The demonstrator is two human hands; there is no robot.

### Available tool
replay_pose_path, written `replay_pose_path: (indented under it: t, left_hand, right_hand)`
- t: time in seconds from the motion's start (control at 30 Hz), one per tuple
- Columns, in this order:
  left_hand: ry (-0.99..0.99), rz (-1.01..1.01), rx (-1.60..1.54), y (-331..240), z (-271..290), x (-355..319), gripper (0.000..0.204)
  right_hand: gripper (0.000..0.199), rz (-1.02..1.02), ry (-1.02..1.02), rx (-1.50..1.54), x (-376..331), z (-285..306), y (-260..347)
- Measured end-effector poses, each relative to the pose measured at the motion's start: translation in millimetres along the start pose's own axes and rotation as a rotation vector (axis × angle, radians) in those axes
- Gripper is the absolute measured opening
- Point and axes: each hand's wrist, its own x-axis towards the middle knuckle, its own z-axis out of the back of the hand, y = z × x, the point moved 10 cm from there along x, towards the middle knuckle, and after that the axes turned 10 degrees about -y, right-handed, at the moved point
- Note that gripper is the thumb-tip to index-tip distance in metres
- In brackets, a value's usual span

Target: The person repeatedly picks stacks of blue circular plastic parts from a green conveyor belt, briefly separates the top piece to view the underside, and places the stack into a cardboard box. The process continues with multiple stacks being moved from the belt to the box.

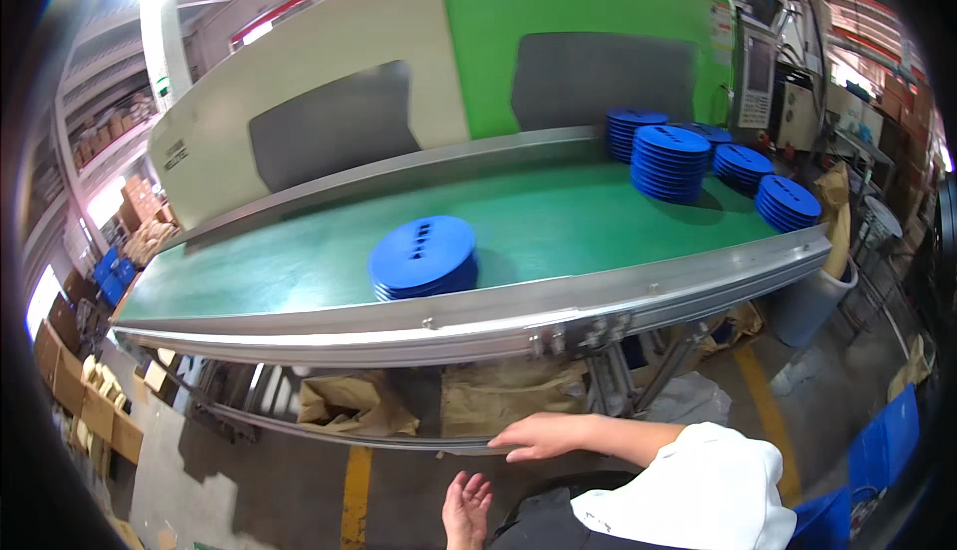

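My right hand [543, 437] stretches to the left just in front of the conveyor's lower frame, its fingers extended and nothing in it. Lower down, my left hand [467, 510] is raised with the palm turned up and the fingers apart, also holding nothing. Beyond both hands, a green conveyor belt [538, 221] carries a stack of round blue plastic discs [424, 256] with slots across the middle, near its front edge. At the belt's right end stand several more stacks of blue discs [670, 166], of differing heights. Neither hand touches any disc.
Along the belt's front runs a metal rail [478, 321]. A large green and beige machine [449, 62] with dark windows stands behind it. Brown sacks [513, 396] lie under the conveyor. A grey bin [812, 306] stands at its right end, and blue crates [882, 440] at lower right.
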Motion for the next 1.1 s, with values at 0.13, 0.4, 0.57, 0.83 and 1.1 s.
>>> replay_pose_path:
  t: [0.13,0.4,0.57,0.83,1.1]
  left_hand:
    - [0.11,0.156,0.11,86.8,-44.0,33.4,0.044]
    - [0.113,0.228,0.212,133.9,-151.0,32.9,0.043]
    - [0.106,0.267,0.223,160.1,-165.5,48.6,0.042]
    - [0.023,0.169,0.193,147.5,-120.7,51.4,0.045]
    - [-0.028,0.204,0.084,158.4,-87.3,64.7,0.044]
  right_hand:
    - [0.048,-0.082,0.076,0.412,-86.2,110.8,27.9]
    - [0.027,-0.221,-1.541,0.476,-278.5,504.0,-85.3]
    - [0.052,-1.007,-1.574,0.613,-352.4,518.7,-276.3]
    - [0.041,-1.07,-1.405,0.872,-300.0,492.0,-308.4]
    - [0.033,-0.885,-1.519,0.982,-292.7,492.1,-313.6]
